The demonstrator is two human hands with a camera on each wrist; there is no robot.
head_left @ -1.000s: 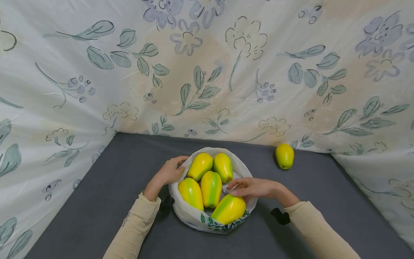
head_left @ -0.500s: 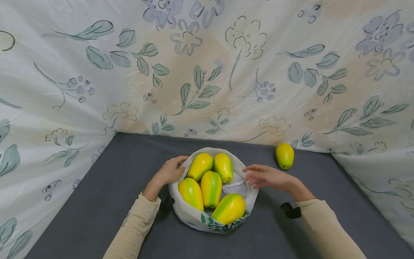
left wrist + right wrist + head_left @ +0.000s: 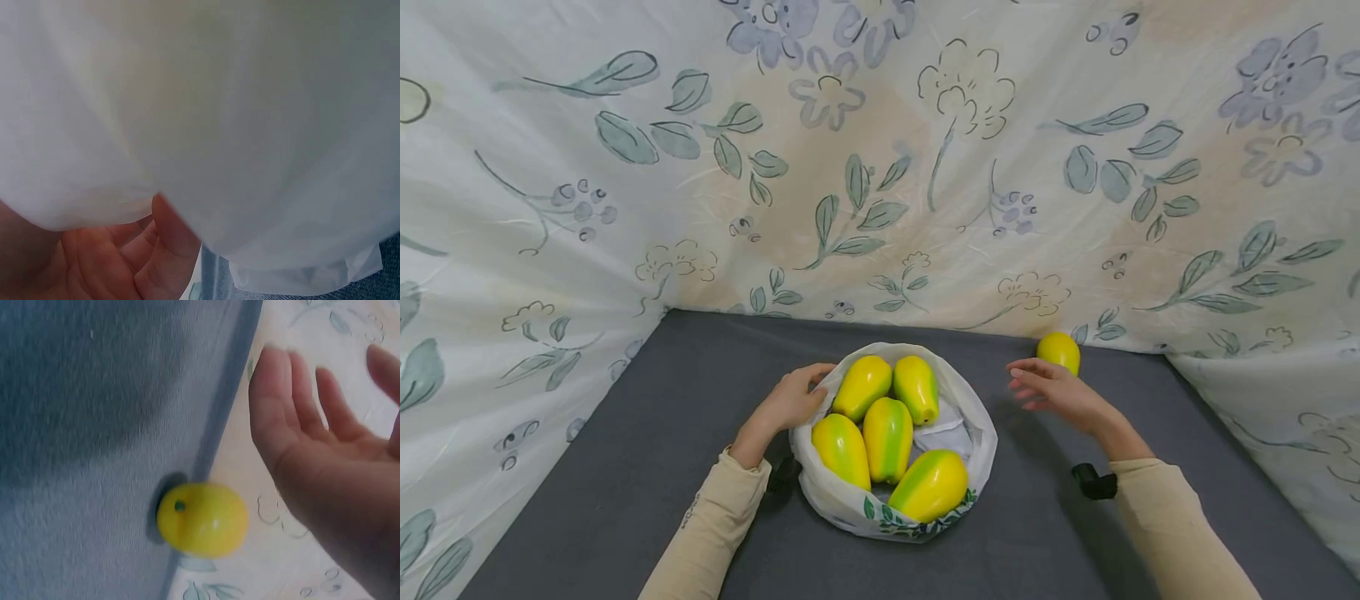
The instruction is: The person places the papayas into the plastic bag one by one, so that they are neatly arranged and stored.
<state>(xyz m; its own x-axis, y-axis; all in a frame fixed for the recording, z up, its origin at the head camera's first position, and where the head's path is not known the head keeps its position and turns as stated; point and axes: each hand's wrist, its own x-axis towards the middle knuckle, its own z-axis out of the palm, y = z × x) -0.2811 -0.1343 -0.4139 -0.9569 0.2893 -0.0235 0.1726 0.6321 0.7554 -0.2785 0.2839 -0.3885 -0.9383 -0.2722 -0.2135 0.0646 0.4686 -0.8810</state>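
A white cloth bag with a rolled-open mouth and a green leaf print stands on the dark table. Inside lie several yellow-green papayas, among them a tilted front one and a middle one. My left hand grips the bag's left rim; in the left wrist view white fabric covers much of that hand. My right hand hovers right of the bag, fingers loosely extended and holding nothing. Just behind it, one more papaya sits on the table, separate from the hand in the right wrist view.
The dark grey tabletop ends at a floral curtain behind and at both sides. The lone papaya stands close to the table's back edge, by the curtain.
My right hand has withdrawn from the papaya at the bag's front right and moved right and back toward the lone papaya. The left hand stays on the rim.
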